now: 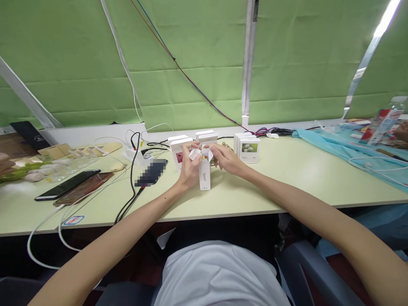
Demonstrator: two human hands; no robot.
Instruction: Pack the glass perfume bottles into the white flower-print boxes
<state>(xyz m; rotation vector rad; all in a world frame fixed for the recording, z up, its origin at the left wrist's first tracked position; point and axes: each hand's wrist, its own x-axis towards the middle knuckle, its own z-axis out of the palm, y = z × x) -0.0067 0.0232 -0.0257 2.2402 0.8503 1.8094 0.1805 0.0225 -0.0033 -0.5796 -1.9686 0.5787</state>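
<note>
A small white carton (pixel 205 178) with its top flaps raised is held upright over the table by my left hand (pixel 190 170), fingers closed around its upper left side. Something gold-coloured shows at the carton's opening; what it is remains too small to make out. At the carton's top, my right hand (pixel 225 159) has its thumb and forefinger closed at a raised flap. White boxes (pixel 179 142) stand just behind my left hand, and another white box (pixel 207 136) is behind the carton. Small gold items, partly hidden, sit beyond my right hand.
To the right stand white boxes with a flower picture (pixel 249 148). Phones (pixel 66 185), a power strip (pixel 137 156) and cables lie left. A blue sheet (pixel 344 148) and a bottle (pixel 387 121) are far right. Other people's hands show at both edges.
</note>
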